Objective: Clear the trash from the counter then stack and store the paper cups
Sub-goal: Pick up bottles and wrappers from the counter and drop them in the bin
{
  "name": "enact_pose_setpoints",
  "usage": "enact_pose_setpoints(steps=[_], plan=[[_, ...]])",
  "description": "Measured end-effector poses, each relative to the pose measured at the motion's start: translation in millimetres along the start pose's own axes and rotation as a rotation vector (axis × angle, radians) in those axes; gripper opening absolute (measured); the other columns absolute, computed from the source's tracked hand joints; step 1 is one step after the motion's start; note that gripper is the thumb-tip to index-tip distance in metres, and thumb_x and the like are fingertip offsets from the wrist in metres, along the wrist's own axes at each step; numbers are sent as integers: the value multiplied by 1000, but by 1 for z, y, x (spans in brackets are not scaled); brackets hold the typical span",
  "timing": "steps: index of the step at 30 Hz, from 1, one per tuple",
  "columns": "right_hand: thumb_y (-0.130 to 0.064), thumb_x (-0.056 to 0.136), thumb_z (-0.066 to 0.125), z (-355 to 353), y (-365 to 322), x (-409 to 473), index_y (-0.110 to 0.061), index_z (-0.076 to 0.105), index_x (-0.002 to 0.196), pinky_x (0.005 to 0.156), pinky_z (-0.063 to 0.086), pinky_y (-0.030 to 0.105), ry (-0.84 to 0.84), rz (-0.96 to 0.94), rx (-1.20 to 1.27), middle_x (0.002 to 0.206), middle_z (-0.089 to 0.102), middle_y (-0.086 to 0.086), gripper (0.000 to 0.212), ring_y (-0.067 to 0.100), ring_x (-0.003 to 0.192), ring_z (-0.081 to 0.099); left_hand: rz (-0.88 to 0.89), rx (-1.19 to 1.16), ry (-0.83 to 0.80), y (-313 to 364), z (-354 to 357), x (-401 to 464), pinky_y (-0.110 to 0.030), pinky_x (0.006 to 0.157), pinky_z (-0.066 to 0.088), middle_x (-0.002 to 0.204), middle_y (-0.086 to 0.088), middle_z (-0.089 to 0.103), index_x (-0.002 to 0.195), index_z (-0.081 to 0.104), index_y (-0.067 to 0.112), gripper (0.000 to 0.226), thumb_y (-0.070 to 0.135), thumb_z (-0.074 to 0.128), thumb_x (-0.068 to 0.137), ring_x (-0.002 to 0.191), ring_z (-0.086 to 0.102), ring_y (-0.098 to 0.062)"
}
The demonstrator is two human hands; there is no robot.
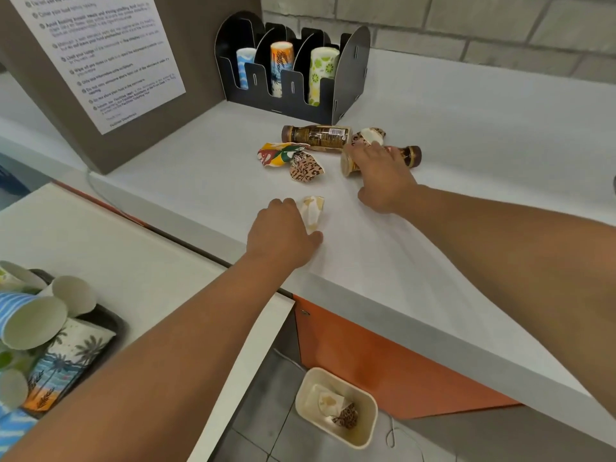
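Note:
My left hand closes around a crumpled white and tan paper cup near the front of the white counter. My right hand lies over a brown bottle on its side, fingers wrapping it. A second brown bottle lies behind it. Crushed cups lie around them: a leopard-print one, a colourful one and another leopard-print one. A black cup holder at the back holds three stacks of cups. A beige bin on the floor holds crumpled cups.
A black tray at the lower left holds several loose paper cups lying on their sides, on a lower white surface. A grey panel with a printed notice stands left of the holder. An orange cabinet front sits under the counter.

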State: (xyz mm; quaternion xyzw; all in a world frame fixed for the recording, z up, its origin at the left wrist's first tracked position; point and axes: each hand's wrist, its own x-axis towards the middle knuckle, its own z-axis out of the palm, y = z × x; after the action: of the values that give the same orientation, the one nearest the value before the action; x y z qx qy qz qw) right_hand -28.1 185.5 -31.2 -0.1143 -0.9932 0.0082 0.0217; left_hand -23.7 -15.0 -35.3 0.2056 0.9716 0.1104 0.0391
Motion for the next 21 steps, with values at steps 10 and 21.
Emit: enact_pose_setpoints(steps=[10,21], plan=[[-18,79,70,-8,-2,-7,-11,37,142,92,42,41,169,6,-34,134,39,15,71,35,119,43,28,-211,127,-1,-4,-19,-32,61,40,92,-8,57,118,44,9,48,34,67,84,78,53,-23],[-40,70,63,-31,-48,-167,-18,41,122,66,34,7,725,-207,574,112,54,3,60,14,97,50,287,-577,523,-21,7,-92,-8,58,31,78,0,54,77,57,14,17,30,64,79,69,44,-8]])
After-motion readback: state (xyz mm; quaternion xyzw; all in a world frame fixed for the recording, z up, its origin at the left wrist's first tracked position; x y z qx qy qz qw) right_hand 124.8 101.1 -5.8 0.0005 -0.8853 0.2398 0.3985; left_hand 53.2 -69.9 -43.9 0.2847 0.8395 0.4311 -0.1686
